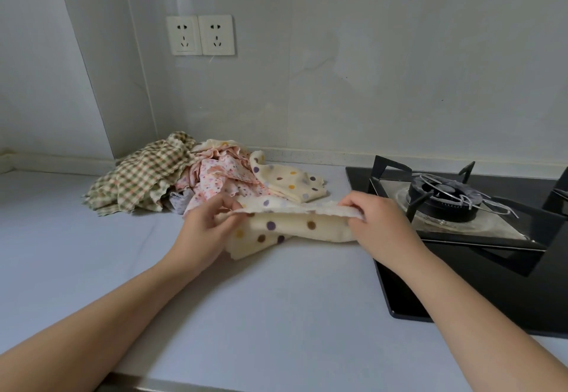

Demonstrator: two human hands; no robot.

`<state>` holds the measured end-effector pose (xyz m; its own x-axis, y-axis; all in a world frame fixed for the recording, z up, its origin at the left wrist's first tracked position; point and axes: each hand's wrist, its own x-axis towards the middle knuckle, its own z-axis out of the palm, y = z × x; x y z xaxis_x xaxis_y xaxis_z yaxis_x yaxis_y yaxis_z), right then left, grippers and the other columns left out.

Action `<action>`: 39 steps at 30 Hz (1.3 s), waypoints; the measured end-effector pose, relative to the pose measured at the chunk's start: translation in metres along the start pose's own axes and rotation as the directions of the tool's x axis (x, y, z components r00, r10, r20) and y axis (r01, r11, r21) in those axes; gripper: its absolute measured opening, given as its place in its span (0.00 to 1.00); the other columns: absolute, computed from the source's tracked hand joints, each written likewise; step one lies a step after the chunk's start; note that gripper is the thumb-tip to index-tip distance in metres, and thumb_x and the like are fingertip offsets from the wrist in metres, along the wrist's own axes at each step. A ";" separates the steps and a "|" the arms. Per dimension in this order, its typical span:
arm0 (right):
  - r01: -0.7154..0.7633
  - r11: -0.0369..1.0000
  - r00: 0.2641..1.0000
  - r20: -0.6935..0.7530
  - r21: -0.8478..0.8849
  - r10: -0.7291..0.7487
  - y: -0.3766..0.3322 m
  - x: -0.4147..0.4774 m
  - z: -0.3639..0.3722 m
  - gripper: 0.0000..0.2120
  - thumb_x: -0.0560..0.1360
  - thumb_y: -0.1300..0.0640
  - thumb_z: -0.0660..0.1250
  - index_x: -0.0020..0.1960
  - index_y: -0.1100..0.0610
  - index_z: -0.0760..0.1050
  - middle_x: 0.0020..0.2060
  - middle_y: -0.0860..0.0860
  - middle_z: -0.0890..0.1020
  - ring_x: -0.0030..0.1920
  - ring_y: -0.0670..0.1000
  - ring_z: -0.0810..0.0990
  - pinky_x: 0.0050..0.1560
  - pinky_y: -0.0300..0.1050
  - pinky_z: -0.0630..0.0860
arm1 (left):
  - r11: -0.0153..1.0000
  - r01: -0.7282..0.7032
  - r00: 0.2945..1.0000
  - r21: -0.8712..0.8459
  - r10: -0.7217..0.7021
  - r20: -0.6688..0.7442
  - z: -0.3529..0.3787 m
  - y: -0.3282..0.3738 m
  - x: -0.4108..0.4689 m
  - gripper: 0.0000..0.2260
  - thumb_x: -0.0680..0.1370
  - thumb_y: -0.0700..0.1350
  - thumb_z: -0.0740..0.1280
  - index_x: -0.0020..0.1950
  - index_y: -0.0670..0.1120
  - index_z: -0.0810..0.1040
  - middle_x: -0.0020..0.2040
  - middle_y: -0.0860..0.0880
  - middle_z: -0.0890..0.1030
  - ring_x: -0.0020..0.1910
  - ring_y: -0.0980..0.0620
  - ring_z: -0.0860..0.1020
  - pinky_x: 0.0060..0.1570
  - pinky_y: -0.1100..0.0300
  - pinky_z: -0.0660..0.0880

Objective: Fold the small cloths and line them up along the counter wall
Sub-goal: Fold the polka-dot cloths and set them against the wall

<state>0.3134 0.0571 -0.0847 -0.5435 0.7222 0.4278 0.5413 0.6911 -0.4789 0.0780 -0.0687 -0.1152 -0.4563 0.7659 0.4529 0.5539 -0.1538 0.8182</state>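
A cream cloth with coloured dots [289, 227] is held just above the counter, its lower part sagging onto the surface. My left hand [209, 225] pinches its upper left edge and my right hand [378, 222] pinches its upper right edge. Behind it lies a second cream dotted cloth [292, 182], which looks folded. A crumpled pile sits near the wall: a pink floral cloth [215, 182] and a green checked cloth [141, 179].
A black gas hob [461, 284] with a burner and pan supports [445, 195] lies right beside my right hand. The grey counter [92, 253] runs to the wall, which carries two sockets [199, 35]. The counter's front edge is at the bottom.
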 end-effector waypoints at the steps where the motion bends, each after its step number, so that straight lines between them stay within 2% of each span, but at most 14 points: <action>1: -0.037 0.992 0.999 -0.025 0.117 0.040 0.000 0.001 -0.001 0.13 0.73 0.67 0.60 0.44 0.50 0.78 0.38 0.49 0.81 0.38 0.53 0.76 0.35 0.45 0.72 | 0.996 0.060 0.997 -0.068 -0.062 -0.039 0.000 0.001 0.000 0.07 0.77 0.38 0.68 0.40 0.46 0.75 0.33 0.49 0.79 0.32 0.53 0.73 0.34 0.62 0.69; 4: -0.155 0.928 0.984 -0.035 0.340 0.177 -0.002 0.002 -0.003 0.14 0.74 0.65 0.62 0.40 0.48 0.79 0.39 0.50 0.82 0.39 0.49 0.78 0.33 0.36 0.73 | 0.967 0.163 0.975 -0.195 -0.188 -0.117 -0.001 0.002 0.001 0.05 0.78 0.39 0.65 0.43 0.43 0.77 0.38 0.44 0.79 0.38 0.50 0.75 0.38 0.57 0.71; 5: -0.186 0.911 0.979 -0.010 0.368 0.204 -0.001 0.003 -0.003 0.11 0.75 0.63 0.63 0.41 0.50 0.80 0.40 0.52 0.83 0.40 0.51 0.79 0.36 0.37 0.73 | 0.966 0.179 0.969 -0.189 -0.206 -0.135 -0.002 0.002 0.002 0.05 0.79 0.39 0.64 0.44 0.41 0.76 0.39 0.43 0.78 0.39 0.49 0.75 0.39 0.55 0.71; 7: -0.268 0.867 0.962 0.069 0.421 0.263 -0.001 0.004 -0.004 0.06 0.75 0.60 0.65 0.43 0.59 0.80 0.42 0.62 0.81 0.38 0.55 0.75 0.39 0.44 0.69 | 0.977 0.189 0.967 -0.103 -0.203 -0.155 -0.004 0.001 0.005 0.08 0.80 0.42 0.62 0.43 0.40 0.74 0.40 0.43 0.78 0.39 0.50 0.74 0.40 0.56 0.70; 9: -0.347 0.824 0.938 0.155 0.448 0.311 0.000 0.004 -0.007 0.08 0.75 0.58 0.65 0.44 0.62 0.79 0.39 0.63 0.78 0.37 0.53 0.73 0.38 0.45 0.66 | 0.978 0.183 0.974 0.097 -0.167 -0.151 -0.007 0.002 0.008 0.11 0.81 0.42 0.61 0.38 0.43 0.69 0.36 0.46 0.74 0.36 0.52 0.70 0.37 0.59 0.66; 12: -0.422 0.843 0.899 0.276 0.333 0.340 -0.001 0.002 -0.007 0.08 0.76 0.59 0.64 0.41 0.61 0.78 0.33 0.57 0.74 0.33 0.53 0.71 0.33 0.42 0.65 | 0.906 0.169 0.985 0.389 -0.148 -0.084 -0.011 0.001 0.009 0.15 0.81 0.42 0.59 0.35 0.44 0.63 0.34 0.48 0.69 0.33 0.52 0.65 0.32 0.59 0.61; 14: -0.440 0.872 0.857 0.390 0.214 0.337 -0.003 0.001 -0.004 0.08 0.75 0.59 0.63 0.39 0.58 0.77 0.33 0.56 0.73 0.33 0.53 0.70 0.35 0.43 0.65 | 0.843 0.164 0.984 0.513 -0.175 -0.027 -0.013 0.000 0.010 0.15 0.81 0.42 0.58 0.34 0.44 0.62 0.33 0.48 0.68 0.32 0.51 0.65 0.30 0.59 0.60; 18: -0.480 0.869 0.789 0.492 0.122 0.367 -0.005 -0.001 -0.001 0.08 0.75 0.58 0.60 0.40 0.57 0.76 0.36 0.56 0.69 0.37 0.54 0.68 0.39 0.47 0.63 | 0.712 0.177 0.929 0.679 -0.349 0.124 -0.016 0.006 0.015 0.12 0.82 0.42 0.55 0.40 0.41 0.68 0.40 0.47 0.70 0.41 0.49 0.68 0.33 0.60 0.61; 20: -0.464 0.879 0.803 0.470 0.110 0.365 -0.005 -0.001 0.001 0.09 0.76 0.58 0.58 0.43 0.58 0.76 0.35 0.56 0.69 0.36 0.54 0.68 0.38 0.46 0.63 | 0.702 0.183 0.920 0.688 -0.369 0.132 -0.019 0.008 0.016 0.12 0.82 0.42 0.55 0.40 0.41 0.69 0.41 0.47 0.70 0.43 0.48 0.69 0.33 0.60 0.62; 23: -0.364 0.931 0.882 0.338 0.040 0.330 -0.009 0.000 0.006 0.09 0.78 0.57 0.56 0.45 0.60 0.73 0.33 0.53 0.72 0.33 0.52 0.70 0.33 0.44 0.62 | 0.709 0.171 0.963 0.684 -0.268 0.037 -0.018 0.006 0.013 0.14 0.81 0.43 0.55 0.35 0.44 0.64 0.36 0.48 0.70 0.39 0.46 0.70 0.33 0.56 0.62; 26: -0.251 0.960 0.937 0.220 -0.122 0.273 -0.012 -0.001 0.012 0.09 0.79 0.55 0.54 0.40 0.56 0.65 0.36 0.52 0.73 0.39 0.54 0.74 0.36 0.47 0.66 | 0.629 0.158 0.985 0.762 -0.152 -0.078 -0.012 0.002 0.006 0.14 0.81 0.46 0.54 0.35 0.47 0.63 0.34 0.50 0.70 0.37 0.46 0.70 0.31 0.56 0.61; 32: -0.181 0.902 0.964 0.111 -0.391 0.241 -0.021 -0.005 0.027 0.05 0.80 0.57 0.51 0.48 0.57 0.64 0.35 0.51 0.69 0.40 0.57 0.71 0.36 0.47 0.64 | 0.509 0.045 0.999 0.860 -0.025 -0.037 -0.002 -0.013 0.010 0.12 0.81 0.49 0.52 0.51 0.44 0.72 0.44 0.45 0.78 0.42 0.43 0.75 0.34 0.56 0.66; 36: -0.187 0.848 0.956 0.105 -0.496 0.273 -0.024 -0.003 0.031 0.05 0.80 0.59 0.52 0.53 0.57 0.65 0.48 0.56 0.77 0.41 0.57 0.69 0.39 0.46 0.64 | 0.452 0.029 1.000 0.892 -0.021 -0.022 -0.002 -0.014 0.010 0.14 0.82 0.49 0.52 0.60 0.45 0.72 0.47 0.44 0.78 0.41 0.44 0.73 0.34 0.56 0.64; 39: -0.179 0.819 0.960 0.087 -0.545 0.268 -0.028 -0.004 0.032 0.07 0.79 0.60 0.55 0.56 0.57 0.64 0.49 0.56 0.78 0.41 0.57 0.69 0.38 0.46 0.64 | 0.397 0.031 0.999 0.917 -0.029 -0.021 -0.001 -0.011 0.008 0.14 0.81 0.49 0.53 0.63 0.46 0.69 0.48 0.44 0.78 0.46 0.43 0.76 0.35 0.56 0.64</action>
<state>0.2800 0.0339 -0.0982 -0.4325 0.8755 0.2157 0.8904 0.4523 -0.0507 0.0672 -0.0613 -0.1205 -0.4869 0.7565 0.4367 0.8446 0.5352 0.0144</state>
